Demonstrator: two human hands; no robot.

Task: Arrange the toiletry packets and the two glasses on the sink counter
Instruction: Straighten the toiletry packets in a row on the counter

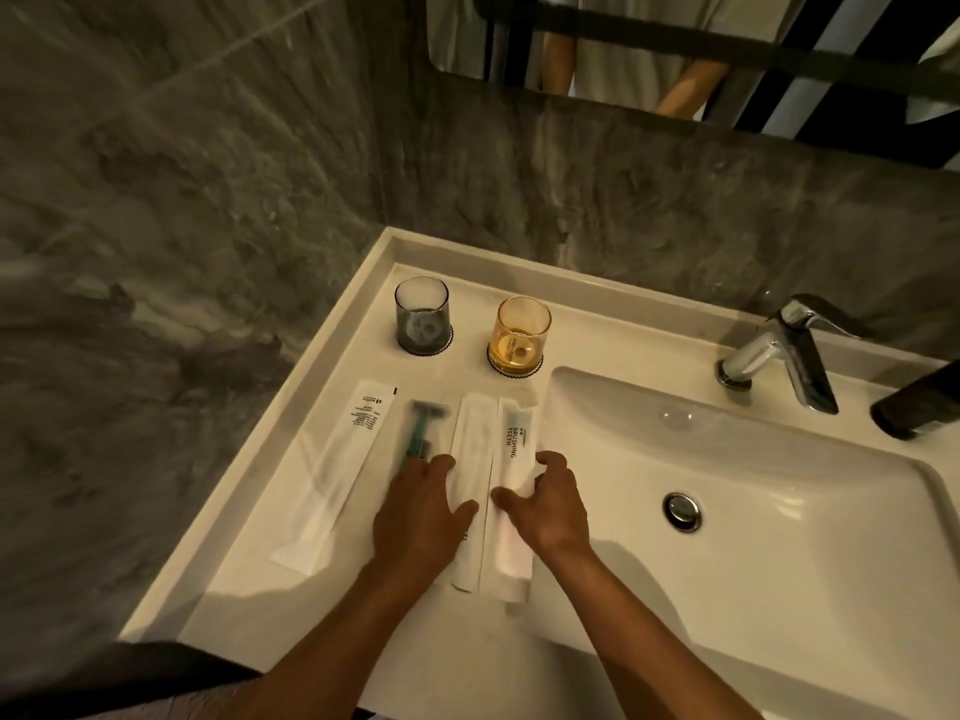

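Several long white packets lie side by side on the white sink counter [291,605]. The leftmost packet [332,475] lies apart and untouched. Beside it is a clear packet with a green razor [423,426]. My left hand [421,517] rests flat across the razor packet and a plain white packet [470,433]. My right hand [545,504] presses its fingers on the packet marked BRUSHING TEETH [514,439]. A grey glass [422,314] and an amber glass [521,332] stand upright behind the packets, each on a dark coaster.
The basin [779,511] with its drain [681,511] lies right of the packets. A chrome tap [779,350] stands at the back right beside a dark object [919,405]. Grey stone walls close the left and back sides. A mirror [675,44] hangs above.
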